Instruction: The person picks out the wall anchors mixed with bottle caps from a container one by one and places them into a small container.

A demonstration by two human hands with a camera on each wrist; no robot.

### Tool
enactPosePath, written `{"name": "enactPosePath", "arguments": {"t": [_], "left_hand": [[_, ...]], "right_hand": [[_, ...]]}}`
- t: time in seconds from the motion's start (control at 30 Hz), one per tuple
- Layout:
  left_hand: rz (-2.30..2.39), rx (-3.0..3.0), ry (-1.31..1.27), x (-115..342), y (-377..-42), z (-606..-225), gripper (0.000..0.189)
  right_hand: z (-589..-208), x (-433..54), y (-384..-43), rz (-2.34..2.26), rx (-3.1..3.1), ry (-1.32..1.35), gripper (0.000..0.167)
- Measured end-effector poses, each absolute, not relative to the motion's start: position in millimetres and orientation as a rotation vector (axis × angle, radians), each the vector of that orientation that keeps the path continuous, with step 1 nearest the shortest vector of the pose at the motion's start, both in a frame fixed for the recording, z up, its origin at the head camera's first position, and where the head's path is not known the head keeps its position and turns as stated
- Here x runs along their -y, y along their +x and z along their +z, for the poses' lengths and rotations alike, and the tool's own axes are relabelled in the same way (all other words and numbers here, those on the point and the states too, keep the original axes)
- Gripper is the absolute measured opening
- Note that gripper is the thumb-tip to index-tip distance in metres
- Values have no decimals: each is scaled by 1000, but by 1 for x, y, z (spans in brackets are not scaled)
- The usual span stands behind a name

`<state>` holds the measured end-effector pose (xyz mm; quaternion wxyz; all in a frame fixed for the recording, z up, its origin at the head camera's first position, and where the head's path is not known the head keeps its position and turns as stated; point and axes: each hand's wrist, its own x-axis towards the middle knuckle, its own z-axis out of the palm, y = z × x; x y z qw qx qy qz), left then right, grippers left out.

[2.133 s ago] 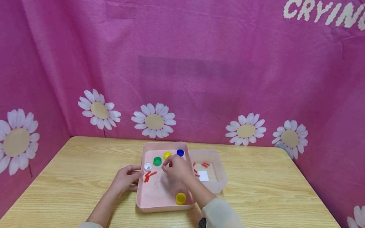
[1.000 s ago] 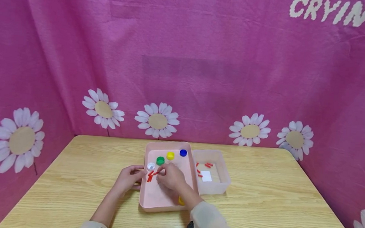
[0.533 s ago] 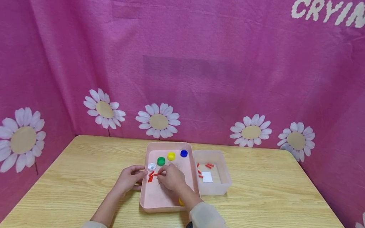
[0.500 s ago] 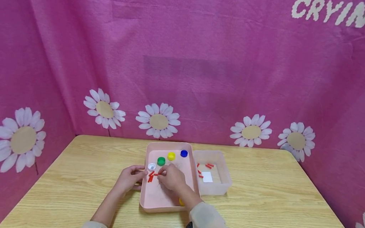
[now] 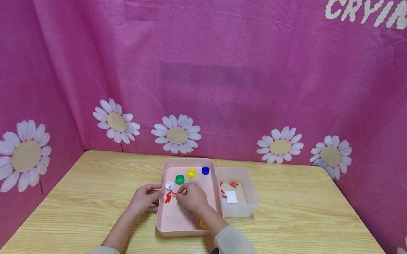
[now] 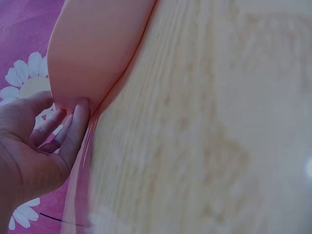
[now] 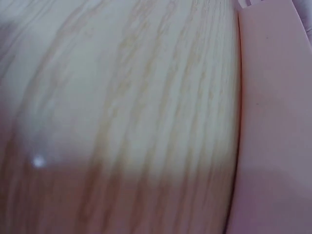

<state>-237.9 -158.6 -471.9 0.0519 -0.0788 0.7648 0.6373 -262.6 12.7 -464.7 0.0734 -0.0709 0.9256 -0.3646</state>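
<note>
A pink tray lies on the wooden table. My left hand holds its left wall; in the left wrist view the thumb goes over the rim and the fingers lie against the outside. Inside the tray, my right hand pinches the end of a short red stick, beside several other red sticks. Behind them a white cap, a green cap, a yellow cap and a blue cap form a slanting row. The right wrist partly covers another yellow cap.
A translucent box stands close against the tray's right side, with several red sticks and a white square in it. A pink curtain with flowers hangs behind the table.
My right hand has come down from near the back yellow cap to the red sticks and taken one by its end; that stick has turned nearly level. The left hand stays at the tray wall.
</note>
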Motion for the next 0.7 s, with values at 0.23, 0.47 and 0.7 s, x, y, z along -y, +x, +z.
{"name": "enactPosePath", "arguments": {"t": [0.23, 0.47, 0.7], "left_hand": [[1952, -2316, -229, 159, -238, -473, 38], [1930, -2328, -246, 159, -239, -472, 37], [1910, -2335, -238, 159, -239, -472, 37]], "right_hand": [[-456, -18, -260, -1084, -2794, -311, 8], [-450, -25, -258, -1025, -2861, -436, 9], [-439, -35, -255, -1039, -2883, -435, 7]]}}
